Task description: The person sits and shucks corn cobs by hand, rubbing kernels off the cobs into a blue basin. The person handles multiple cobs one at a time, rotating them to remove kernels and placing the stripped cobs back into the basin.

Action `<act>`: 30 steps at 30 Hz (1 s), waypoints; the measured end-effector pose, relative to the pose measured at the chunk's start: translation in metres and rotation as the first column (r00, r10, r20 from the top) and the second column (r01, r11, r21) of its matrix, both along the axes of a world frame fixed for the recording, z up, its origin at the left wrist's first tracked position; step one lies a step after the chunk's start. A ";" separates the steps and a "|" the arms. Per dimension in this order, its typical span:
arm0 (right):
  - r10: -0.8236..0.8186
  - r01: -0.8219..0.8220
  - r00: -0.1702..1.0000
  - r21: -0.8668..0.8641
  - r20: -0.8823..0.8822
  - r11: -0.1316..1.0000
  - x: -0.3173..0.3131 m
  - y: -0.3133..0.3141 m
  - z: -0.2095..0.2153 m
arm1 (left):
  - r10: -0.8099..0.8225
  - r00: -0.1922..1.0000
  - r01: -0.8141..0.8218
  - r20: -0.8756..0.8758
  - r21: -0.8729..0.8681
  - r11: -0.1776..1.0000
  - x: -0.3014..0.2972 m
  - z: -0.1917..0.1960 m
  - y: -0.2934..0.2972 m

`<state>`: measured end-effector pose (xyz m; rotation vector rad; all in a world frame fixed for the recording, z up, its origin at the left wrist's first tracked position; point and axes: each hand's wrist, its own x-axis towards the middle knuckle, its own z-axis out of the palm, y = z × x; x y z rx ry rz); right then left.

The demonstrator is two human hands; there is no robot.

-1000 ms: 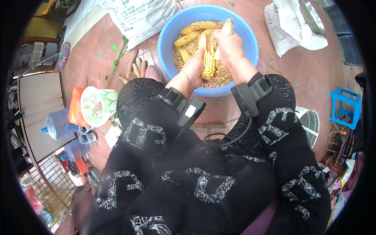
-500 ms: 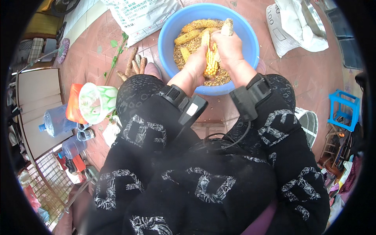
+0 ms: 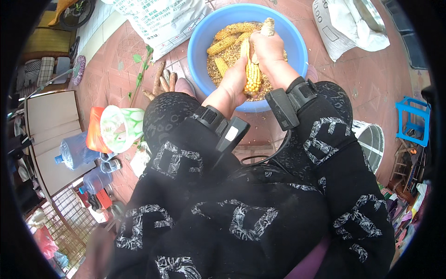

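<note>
While the left hand (image 3: 232, 83) is holding a yellow corn cob (image 3: 252, 80) with its fingers curled around it, the right hand (image 3: 271, 52) is gripping a pale cob (image 3: 267, 27) in a closed fist. Both are being held close together over a big blue tub (image 3: 197, 60), where loose kernels (image 3: 228, 56) and more yellow cobs (image 3: 221, 45) are lying. Some bare cobs (image 3: 172, 83) are lying on the floor (image 3: 111, 69) near a foot (image 3: 185, 87).

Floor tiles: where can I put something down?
Bare tiles lie between the blue basin, right white sack and blue stool, and left of the leafy stem. It's crowded at the basin, with corn cobs, left hand and right hand, and around the water jugs.
</note>
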<state>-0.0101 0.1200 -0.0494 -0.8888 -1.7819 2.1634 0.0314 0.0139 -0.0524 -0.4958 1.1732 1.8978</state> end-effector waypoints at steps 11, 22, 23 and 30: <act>0.055 -0.053 0.998 -0.046 0.038 0.998 0.004 -0.003 -0.006 | 0.009 1.000 -0.009 0.005 -0.054 0.998 0.005 -0.004 0.005; 0.131 -0.133 0.991 -0.081 -0.035 0.988 0.013 -0.003 0.000 | 0.046 0.999 -0.046 -0.011 -0.077 0.996 -0.009 0.003 -0.007; 0.106 -0.109 0.994 -0.071 -0.040 0.992 0.015 -0.003 -0.001 | 0.066 0.998 -0.065 0.008 -0.057 0.996 -0.006 0.002 -0.005; 0.020 -0.022 0.999 0.075 0.024 0.997 0.001 -0.004 -0.011 | 0.125 0.987 -0.132 0.102 0.056 0.990 0.005 -0.004 0.006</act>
